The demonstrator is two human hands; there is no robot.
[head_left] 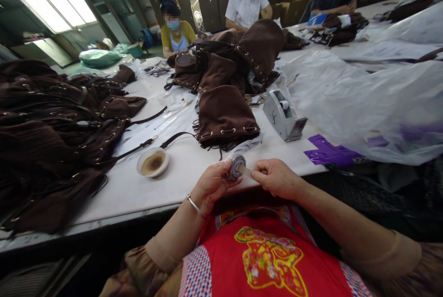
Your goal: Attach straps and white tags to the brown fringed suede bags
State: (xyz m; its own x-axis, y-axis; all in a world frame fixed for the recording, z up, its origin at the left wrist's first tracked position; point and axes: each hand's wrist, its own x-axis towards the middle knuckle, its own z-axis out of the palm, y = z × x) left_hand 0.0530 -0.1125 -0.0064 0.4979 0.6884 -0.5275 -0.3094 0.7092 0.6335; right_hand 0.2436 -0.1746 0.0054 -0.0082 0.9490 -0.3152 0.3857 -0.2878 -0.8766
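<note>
My left hand [215, 182], with a bracelet at its wrist, is closed around a tight grey roll [237, 167], whose spiral end faces me. Clear plastic trails from behind the roll. Between thumb and bent fingers my right hand [275, 176] pinches a short pale strip [246, 171] that looks like tape; its other end touches the roll. Just beyond my hands lies a dark brown drawstring bag [224, 112] with gold eyelets and fringe. To its right stands a grey tape dispenser [282, 115].
A shallow white dish [152, 162] with brown residue sits left of my hands. Many brown bags [51, 135] are heaped along the left side. Purple tape [328, 151] and plastic sheeting [363, 98] lie at the right. Several people work across the table [183, 158].
</note>
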